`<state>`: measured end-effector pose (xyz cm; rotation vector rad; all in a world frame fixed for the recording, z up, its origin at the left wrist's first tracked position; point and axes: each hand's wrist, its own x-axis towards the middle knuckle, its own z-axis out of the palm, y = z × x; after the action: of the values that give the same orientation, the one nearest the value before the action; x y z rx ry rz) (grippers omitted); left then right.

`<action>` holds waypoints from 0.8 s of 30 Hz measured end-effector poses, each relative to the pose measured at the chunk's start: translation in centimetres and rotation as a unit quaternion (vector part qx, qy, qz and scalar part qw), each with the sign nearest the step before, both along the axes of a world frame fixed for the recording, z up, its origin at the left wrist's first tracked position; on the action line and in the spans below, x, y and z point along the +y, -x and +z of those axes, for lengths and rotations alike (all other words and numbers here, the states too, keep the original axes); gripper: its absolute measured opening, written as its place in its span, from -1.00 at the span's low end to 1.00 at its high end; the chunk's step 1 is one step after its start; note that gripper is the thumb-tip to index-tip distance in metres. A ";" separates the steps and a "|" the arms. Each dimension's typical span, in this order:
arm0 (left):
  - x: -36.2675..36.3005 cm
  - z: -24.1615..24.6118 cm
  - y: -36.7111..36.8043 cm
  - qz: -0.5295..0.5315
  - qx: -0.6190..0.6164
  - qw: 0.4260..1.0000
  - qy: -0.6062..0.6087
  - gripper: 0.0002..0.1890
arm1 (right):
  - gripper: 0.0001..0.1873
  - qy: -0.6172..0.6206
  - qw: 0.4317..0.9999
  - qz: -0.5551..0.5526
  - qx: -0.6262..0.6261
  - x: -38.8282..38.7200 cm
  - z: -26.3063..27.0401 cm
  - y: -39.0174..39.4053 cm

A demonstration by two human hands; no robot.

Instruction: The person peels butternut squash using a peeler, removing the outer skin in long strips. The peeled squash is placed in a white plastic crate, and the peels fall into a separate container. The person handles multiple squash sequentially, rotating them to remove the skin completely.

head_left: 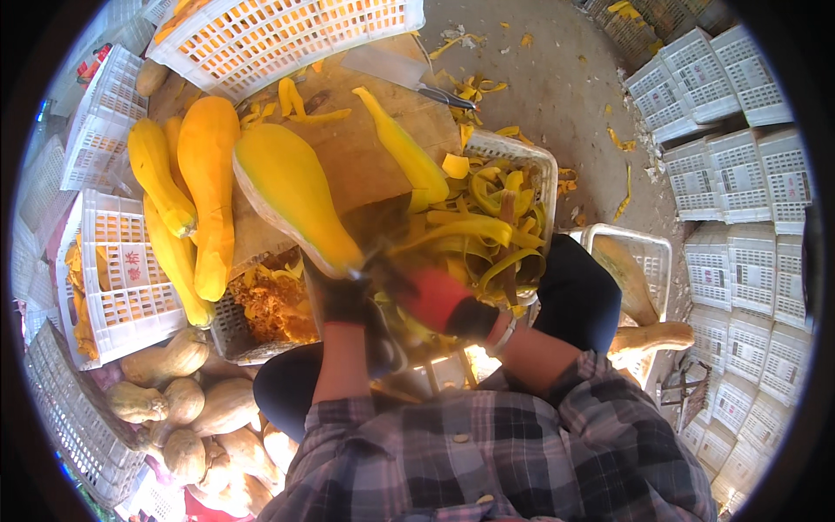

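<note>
My left hand (339,297), in a dark glove, grips the narrow lower end of a large, mostly peeled squash (293,189). The squash's broad end rests on the wooden board (346,156). My right hand (427,293), in a red and dark glove, is blurred beside that narrow end; a dark tool seems to be in it, but its kind cannot be told. Strips of squash peel (496,228) fill a crate to the right of the board. A long piece of peel (404,150) lies across the board's right side.
Several peeled squashes (209,189) lie at the board's left. A cleaver (411,75) rests at its far edge, near a white plastic crate (287,39) of orange pieces. Unpeeled squashes (222,411) are piled at lower left. Stacked crates (737,261) stand at right.
</note>
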<state>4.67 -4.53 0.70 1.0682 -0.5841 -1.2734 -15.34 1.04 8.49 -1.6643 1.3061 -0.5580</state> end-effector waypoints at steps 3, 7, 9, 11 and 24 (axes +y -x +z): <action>0.1 1.4 0.6 -0.027 -0.098 0.994 0.028 -0.32 | -0.47 0.079 0.991 -0.087 -0.064 -7.2 3.4 -1.0; 0.6 3.8 1.8 -0.031 -0.130 0.990 0.042 -0.36 | -0.53 0.146 0.988 -0.054 -0.023 -15.3 6.3 -5.6; 0.4 4.0 1.8 -0.023 0.105 0.994 0.000 -0.24 | -0.54 0.184 0.982 -0.032 -0.028 -14.5 5.9 -6.6; -0.1 3.3 1.4 -0.030 0.340 0.940 0.001 -0.06 | -0.46 0.087 0.996 -0.018 0.009 -9.5 4.1 -5.5; -0.4 0.8 0.6 0.016 -0.507 0.849 0.146 -0.43 | -0.45 -0.080 0.969 -0.056 -0.228 -19.8 5.6 -4.6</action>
<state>4.03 -4.98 1.46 1.4367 -1.4918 -0.4587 -10.75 -18.79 14.08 -1.2403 1.0744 -0.8243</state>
